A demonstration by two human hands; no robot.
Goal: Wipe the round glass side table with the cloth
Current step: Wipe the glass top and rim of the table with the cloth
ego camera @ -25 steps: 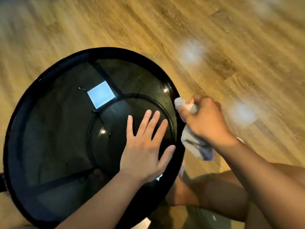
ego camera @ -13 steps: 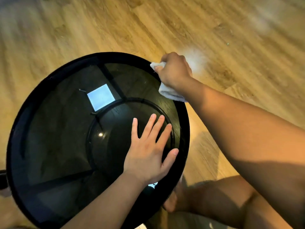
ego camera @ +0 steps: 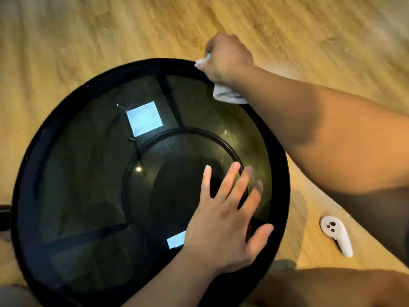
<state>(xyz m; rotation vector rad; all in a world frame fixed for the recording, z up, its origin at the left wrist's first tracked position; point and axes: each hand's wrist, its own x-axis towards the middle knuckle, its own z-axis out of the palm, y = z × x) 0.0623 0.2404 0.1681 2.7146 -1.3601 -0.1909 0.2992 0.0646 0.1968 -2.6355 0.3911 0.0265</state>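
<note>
The round glass side table (ego camera: 88, 173) has dark tinted glass in a black rim and fills the left and middle of the view. My left hand (ego camera: 223, 213) lies flat on the glass near the right rim, fingers spread. My right hand (ego camera: 228, 58) grips a bunched white cloth (ego camera: 225, 95) against the far right part of the rim. Most of the cloth is hidden under the fist and wrist.
Light wooden floor (ego camera: 110, 29) surrounds the table. A white hand-held controller (ego camera: 336, 234) lies on the floor to the right of the table. My bare knee (ego camera: 332, 286) shows at the bottom right. A dark object (ego camera: 4, 217) pokes in at the left edge.
My right hand has carried the cloth from the near right of the rim around to its far right part. My left hand has stayed flat on the glass.
</note>
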